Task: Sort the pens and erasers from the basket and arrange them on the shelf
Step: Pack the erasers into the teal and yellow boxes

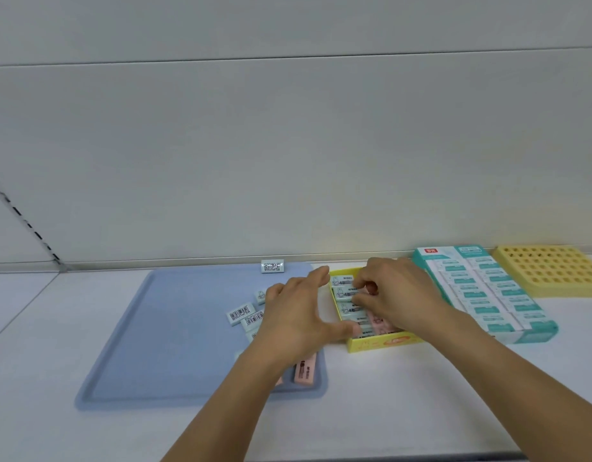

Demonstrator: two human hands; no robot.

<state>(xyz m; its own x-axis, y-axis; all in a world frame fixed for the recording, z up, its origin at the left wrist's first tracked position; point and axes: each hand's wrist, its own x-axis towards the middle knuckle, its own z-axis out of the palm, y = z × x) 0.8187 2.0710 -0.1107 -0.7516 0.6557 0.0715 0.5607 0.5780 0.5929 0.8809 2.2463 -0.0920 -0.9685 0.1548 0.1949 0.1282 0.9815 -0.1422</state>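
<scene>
Right hand (393, 291) pinches a small rectangular eraser (364, 291) in my yellow cardboard box (381, 343); left hand (298, 315), fingers relaxed, steadies it.

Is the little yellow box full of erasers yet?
Nearly full. The yellow box shows rows of blue erasers and pink erasers; hands hide the rest.
</scene>
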